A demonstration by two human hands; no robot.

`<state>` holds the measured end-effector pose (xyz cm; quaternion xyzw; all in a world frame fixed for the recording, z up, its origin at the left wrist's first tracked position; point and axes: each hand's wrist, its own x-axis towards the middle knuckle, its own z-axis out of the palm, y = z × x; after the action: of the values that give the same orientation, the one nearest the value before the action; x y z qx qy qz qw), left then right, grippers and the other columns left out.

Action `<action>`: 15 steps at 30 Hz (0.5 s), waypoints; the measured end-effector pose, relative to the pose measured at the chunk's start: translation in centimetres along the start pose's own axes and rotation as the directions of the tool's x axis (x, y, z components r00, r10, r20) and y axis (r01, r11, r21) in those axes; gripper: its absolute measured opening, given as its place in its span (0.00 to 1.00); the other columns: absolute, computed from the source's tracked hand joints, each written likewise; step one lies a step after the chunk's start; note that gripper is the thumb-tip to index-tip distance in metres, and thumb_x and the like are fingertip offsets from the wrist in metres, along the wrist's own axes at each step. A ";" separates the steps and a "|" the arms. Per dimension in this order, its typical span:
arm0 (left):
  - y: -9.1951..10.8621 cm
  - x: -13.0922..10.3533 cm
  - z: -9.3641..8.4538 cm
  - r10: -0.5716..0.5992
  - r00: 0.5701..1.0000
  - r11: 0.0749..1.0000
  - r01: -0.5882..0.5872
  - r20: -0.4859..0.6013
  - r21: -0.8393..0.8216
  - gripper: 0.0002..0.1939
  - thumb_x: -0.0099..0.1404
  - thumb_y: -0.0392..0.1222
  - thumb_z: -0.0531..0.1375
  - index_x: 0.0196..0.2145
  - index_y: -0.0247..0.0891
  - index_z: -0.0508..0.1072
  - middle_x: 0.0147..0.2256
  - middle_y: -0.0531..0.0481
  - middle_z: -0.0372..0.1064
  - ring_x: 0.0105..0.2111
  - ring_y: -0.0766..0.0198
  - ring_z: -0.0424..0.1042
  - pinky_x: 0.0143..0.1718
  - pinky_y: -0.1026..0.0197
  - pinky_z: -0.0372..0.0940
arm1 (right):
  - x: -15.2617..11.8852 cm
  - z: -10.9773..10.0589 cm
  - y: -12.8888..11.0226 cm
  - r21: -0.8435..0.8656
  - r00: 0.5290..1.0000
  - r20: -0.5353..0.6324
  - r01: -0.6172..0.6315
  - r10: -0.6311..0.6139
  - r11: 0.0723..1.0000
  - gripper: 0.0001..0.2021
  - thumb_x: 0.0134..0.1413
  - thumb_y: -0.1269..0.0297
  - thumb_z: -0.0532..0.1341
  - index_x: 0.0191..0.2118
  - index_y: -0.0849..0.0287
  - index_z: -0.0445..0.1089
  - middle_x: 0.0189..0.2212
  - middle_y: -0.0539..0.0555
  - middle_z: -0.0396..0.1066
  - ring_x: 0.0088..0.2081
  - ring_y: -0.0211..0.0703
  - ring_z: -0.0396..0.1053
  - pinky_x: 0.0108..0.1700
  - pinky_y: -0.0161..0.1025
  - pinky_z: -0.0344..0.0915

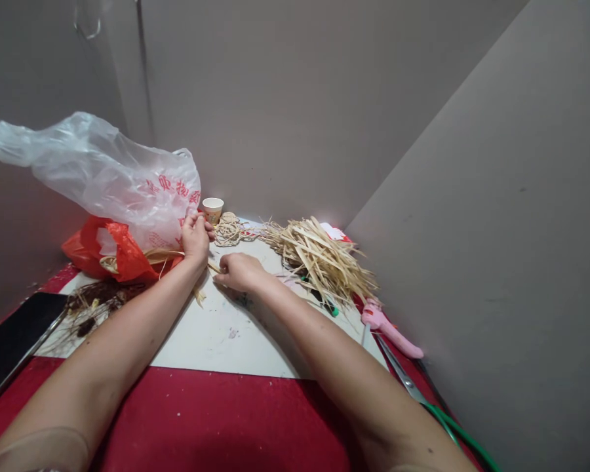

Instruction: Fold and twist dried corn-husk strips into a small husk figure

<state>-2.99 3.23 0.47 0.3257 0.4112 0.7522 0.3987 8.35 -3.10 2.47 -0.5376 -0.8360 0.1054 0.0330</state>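
My left hand [196,237] is raised in front of the clear plastic bag [128,177] with red print. Its fingers are pinched together, and what they hold, if anything, is too small to make out. Close by on the right, my right hand [240,271] is low over the white board [211,347], its fingers closed on a flat straw strip [214,267]. A frayed straw end [199,296] shows below my left wrist. Behind the hands lies a coil of pale braided cord [227,231], near a paper cup [213,210].
A heap of dry straw strips [319,259] lies at the right back. Pink-handled glue gun-like tool [393,334] and green-handled scissors [408,380] lie at the right edge. On the left are a red bag [122,252], dark root-like fibres [96,305] and a black tablet-like slab [19,341]. Grey walls enclose the table.
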 end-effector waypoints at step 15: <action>-0.4 -1.4 0.3 -0.170 0.964 0.980 0.143 0.207 0.137 0.07 0.59 0.41 0.60 0.33 0.35 0.68 0.23 0.55 0.68 0.16 0.73 0.63 0.18 0.70 0.58 | -1.3 2.9 6.1 0.998 0.925 -0.060 0.067 0.376 -0.005 0.13 0.36 0.57 0.68 0.26 0.59 0.67 0.18 0.46 0.66 0.17 0.31 0.59 0.18 0.29 0.58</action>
<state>-1.95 2.22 0.00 0.3959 0.4343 0.6521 0.4791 13.82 -2.31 -1.60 -0.4570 -0.4354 0.5761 0.5192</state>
